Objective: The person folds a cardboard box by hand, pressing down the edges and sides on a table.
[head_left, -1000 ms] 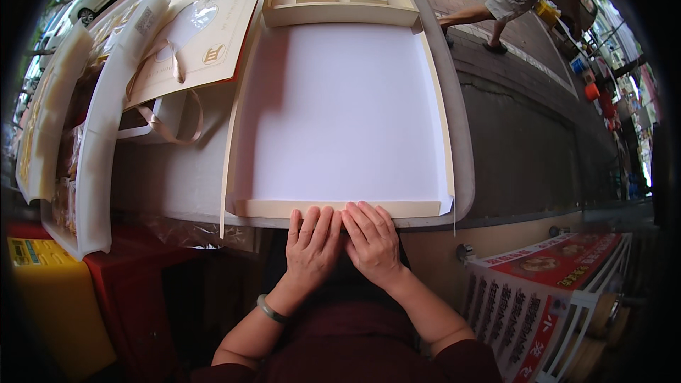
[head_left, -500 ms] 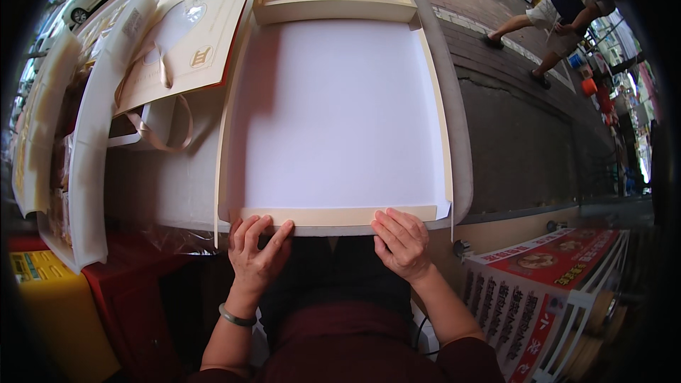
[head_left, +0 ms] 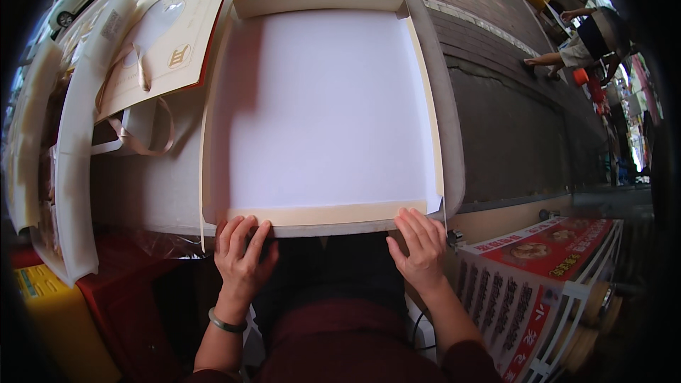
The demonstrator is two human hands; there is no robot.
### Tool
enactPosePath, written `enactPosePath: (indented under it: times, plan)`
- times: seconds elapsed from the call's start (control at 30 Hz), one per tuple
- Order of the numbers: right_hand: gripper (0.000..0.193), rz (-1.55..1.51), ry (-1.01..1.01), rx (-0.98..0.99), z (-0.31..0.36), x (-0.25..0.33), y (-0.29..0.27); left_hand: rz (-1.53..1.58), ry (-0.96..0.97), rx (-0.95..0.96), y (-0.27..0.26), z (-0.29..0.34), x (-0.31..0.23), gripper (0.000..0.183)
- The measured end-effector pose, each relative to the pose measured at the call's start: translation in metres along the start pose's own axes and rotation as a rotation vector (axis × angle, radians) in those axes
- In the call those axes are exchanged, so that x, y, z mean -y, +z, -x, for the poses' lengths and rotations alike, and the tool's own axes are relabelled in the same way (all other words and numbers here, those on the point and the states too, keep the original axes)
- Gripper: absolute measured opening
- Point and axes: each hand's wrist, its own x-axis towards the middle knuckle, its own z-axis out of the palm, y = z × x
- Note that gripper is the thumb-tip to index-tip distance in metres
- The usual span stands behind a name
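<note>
A large, shallow cardboard tray (head_left: 326, 113) with a white inside and cream edges lies before me on a grey table. Along its near side runs a folded cream flap (head_left: 333, 212). My left hand (head_left: 240, 259) rests its fingertips on the flap's left end, thumb apart. Near the flap's right end, my right hand (head_left: 420, 245) lays its outstretched fingers on the edge. Neither hand grasps anything. At the tray's far end is a cream box (head_left: 319, 1) with several small printed squares inside.
On the left stand a cream gift bag (head_left: 167, 35) with a ribbon (head_left: 159, 143) and long translucent containers (head_left: 81, 149). Below are a red cabinet (head_left: 128, 312) and a yellow crate (head_left: 60, 319). To the right are a printed sign rack (head_left: 525, 276) and a person (head_left: 596, 39) walking.
My right hand has slid right along the flap toward the tray's corner. My left hand stays near the left end. The view has shifted slightly, and the passer-by has moved away.
</note>
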Motion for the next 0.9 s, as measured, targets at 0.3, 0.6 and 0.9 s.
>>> enactPosePath:
  times: [0.3, 0.6, 0.9]
  plan:
    - [0.047, 0.045, 0.026, 0.006, 0.016, -0.013, -0.011, 0.000, -0.032, -0.003, -0.006, 0.001, 0.001, 0.060]
    - [0.083, 0.192, 0.033, 0.101, 0.005, 0.011, -0.007, -0.014, -0.045, 0.105, -0.011, 0.005, 0.002, 0.073]
    - [0.079, 0.074, 0.023, 0.057, 0.011, 0.006, 0.008, 0.055, -0.009, 0.144, 0.000, 0.011, 0.009, 0.092]
